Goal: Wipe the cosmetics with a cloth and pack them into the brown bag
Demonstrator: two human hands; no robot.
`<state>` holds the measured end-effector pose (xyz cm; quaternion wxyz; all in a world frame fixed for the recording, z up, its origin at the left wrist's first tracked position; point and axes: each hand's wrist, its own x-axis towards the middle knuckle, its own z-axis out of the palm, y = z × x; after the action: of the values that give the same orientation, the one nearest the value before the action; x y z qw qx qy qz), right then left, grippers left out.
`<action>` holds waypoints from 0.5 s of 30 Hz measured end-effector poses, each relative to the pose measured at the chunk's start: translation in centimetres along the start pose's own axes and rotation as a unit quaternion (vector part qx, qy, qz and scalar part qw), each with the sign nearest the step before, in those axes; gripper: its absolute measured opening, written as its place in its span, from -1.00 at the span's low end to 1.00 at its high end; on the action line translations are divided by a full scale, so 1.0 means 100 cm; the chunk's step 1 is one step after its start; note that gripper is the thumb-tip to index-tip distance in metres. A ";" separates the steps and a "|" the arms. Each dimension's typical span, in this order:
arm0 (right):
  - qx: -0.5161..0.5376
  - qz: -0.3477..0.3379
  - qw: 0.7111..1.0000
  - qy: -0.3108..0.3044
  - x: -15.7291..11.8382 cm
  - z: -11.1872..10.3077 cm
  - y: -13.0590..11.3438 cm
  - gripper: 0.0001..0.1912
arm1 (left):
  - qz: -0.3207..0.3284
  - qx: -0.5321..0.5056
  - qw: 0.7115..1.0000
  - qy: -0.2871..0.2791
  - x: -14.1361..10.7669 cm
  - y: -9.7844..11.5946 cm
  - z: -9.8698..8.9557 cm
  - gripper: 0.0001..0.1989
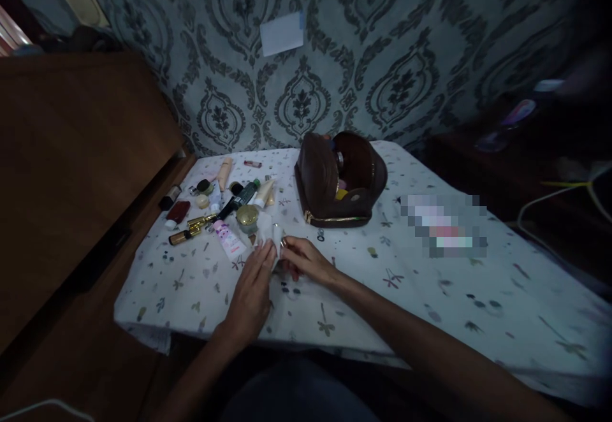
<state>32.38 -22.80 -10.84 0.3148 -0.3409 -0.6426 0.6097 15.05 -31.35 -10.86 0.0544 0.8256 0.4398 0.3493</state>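
My left hand (pixel 251 291) is closed on a crumpled white tissue (pixel 265 225) near the front middle of the table. Against the tissue's right side, the fingers of my right hand (pixel 306 259) are pinched together. Something small and shiny shows at those fingertips, too dark and blurred to name. Just beyond the tissue sits a round jar with a gold-green lid (pixel 247 216). To the left of my hands lies a pink and white tube (pixel 228 239).
Cosmetics crowd the left of the cloth-covered table (pixel 354 294), among them a gold tube (pixel 186 236), a dark red bottle (pixel 178 213) and a cream tube (pixel 264 194). A brown toiletry bag (pixel 325 186) stands unzipped behind my hands. A blurred-out item (pixel 444 224) lies right.
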 end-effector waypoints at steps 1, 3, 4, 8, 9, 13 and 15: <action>-0.004 -0.007 1.000 -0.005 -0.001 0.001 0.001 -0.62 | -0.003 0.005 1.000 -0.002 0.003 -0.001 -0.002 -0.21; -0.012 -0.024 1.000 -0.010 -0.003 0.002 0.001 -0.59 | -0.009 0.017 1.000 -0.011 0.010 -0.003 -0.006 -0.23; -0.013 -0.031 0.999 -0.011 -0.004 0.003 0.001 -0.58 | -0.012 0.024 1.000 -0.014 0.014 -0.004 -0.008 -0.24; 0.002 -0.045 0.999 -0.016 -0.007 0.004 -0.004 -0.56 | -0.032 0.034 0.999 -0.008 0.025 -0.008 -0.014 -0.26; 0.010 -0.044 0.999 -0.017 -0.007 0.004 -0.006 -0.55 | -0.037 0.027 0.999 0.000 0.026 -0.009 -0.015 -0.26; 0.038 -0.045 0.998 -0.010 -0.009 0.004 -0.012 -0.51 | -0.059 -0.013 0.997 0.047 0.024 -0.014 -0.015 -0.29; 0.043 -0.060 0.997 0.002 -0.009 0.005 -0.013 -0.49 | -0.092 -0.033 0.992 0.081 0.020 -0.015 -0.012 -0.34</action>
<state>32.46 -23.87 -9.53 0.3663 -0.2888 -0.6349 0.6159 13.97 -29.17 -9.53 0.0780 0.7483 0.5048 0.4233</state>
